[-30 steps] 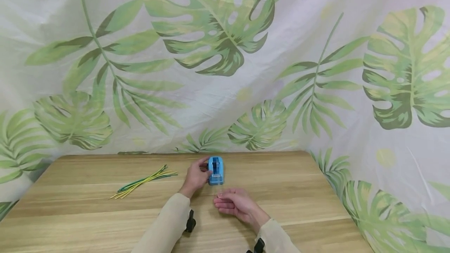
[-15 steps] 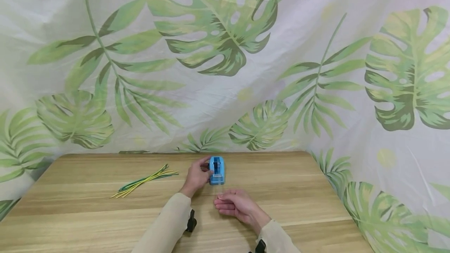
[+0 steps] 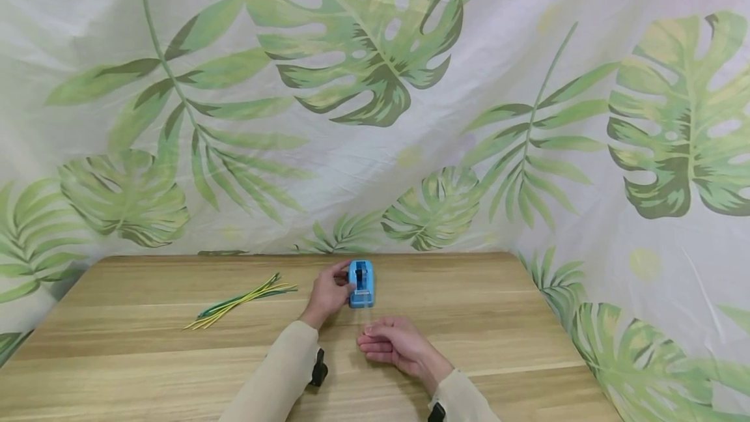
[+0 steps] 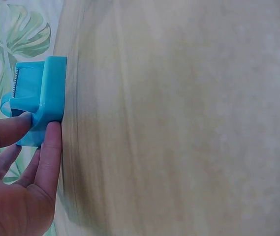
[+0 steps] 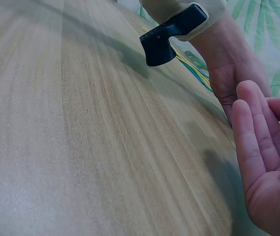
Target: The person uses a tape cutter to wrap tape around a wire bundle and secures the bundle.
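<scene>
Near the table's far edge stands a blue tape dispenser [image 3: 361, 299] with a dark core inside and a toothed cutting edge. My left hand [image 3: 327, 297] grips it from the left; in the left wrist view the thumb and fingers press on the side of the dispenser [image 4: 55, 91]. From its front a faint strip of clear tape [image 3: 367, 315] stretches toward me. My right hand [image 3: 400, 345] is just in front of the dispenser and pinches the end of that strip between thumb and index finger. The other fingers of the right hand [image 5: 265, 157] extend together, palm turned inward.
A loose bundle of yellow and green thin sticks or ties [image 3: 240, 303] lies on the wooden table [image 3: 146, 357], left of my left hand. A leaf-patterned cloth [image 3: 351, 148] hangs behind the table's far edge. Black camera mounts [image 3: 318, 368] sit on both sleeves.
</scene>
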`<state>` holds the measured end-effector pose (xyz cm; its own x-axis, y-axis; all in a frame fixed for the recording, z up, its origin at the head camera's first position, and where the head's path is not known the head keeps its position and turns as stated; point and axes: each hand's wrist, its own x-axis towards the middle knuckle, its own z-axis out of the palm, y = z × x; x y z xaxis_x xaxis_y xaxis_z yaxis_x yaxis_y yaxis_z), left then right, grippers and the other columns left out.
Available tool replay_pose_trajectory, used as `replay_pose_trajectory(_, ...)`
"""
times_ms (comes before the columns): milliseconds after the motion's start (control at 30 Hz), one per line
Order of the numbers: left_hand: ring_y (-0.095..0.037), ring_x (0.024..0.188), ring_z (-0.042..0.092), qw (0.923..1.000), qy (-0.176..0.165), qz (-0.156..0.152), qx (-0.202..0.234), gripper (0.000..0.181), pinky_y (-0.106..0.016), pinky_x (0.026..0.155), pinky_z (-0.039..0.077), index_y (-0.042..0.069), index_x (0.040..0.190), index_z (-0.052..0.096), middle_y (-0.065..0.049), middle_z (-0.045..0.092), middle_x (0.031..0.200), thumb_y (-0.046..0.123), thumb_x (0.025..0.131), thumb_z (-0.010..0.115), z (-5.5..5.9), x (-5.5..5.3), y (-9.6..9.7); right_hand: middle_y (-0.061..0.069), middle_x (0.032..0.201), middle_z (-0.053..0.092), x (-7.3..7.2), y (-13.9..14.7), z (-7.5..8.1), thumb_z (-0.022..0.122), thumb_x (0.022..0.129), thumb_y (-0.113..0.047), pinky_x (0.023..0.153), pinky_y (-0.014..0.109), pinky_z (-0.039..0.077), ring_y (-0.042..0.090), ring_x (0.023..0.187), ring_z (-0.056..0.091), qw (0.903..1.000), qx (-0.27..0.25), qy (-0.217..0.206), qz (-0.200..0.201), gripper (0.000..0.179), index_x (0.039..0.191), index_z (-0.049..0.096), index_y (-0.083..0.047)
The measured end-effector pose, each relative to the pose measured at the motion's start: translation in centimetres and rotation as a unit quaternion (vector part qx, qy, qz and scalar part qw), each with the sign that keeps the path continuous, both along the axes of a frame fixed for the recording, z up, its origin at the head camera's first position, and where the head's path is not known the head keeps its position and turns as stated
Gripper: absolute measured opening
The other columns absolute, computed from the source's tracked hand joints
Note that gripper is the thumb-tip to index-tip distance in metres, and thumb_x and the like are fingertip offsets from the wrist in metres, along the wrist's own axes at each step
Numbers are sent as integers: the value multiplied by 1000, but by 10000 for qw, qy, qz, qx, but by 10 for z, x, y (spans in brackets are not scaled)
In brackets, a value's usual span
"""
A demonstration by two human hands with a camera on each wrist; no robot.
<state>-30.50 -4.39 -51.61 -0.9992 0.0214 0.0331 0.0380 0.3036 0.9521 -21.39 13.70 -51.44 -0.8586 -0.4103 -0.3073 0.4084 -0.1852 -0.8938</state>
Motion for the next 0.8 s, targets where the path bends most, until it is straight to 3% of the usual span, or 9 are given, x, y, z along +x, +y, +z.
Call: replay_pose_trajectory(800,-31,99,61,9999,-97,60,-54,54,-32,67,58,5,142,56,-24,59,122,-9,91,67,2,1,2,12,89,74,7,1,2,63,95,-4,73,29,59,16,79,73,10000,-7,-81,-11,21,112,62,9)
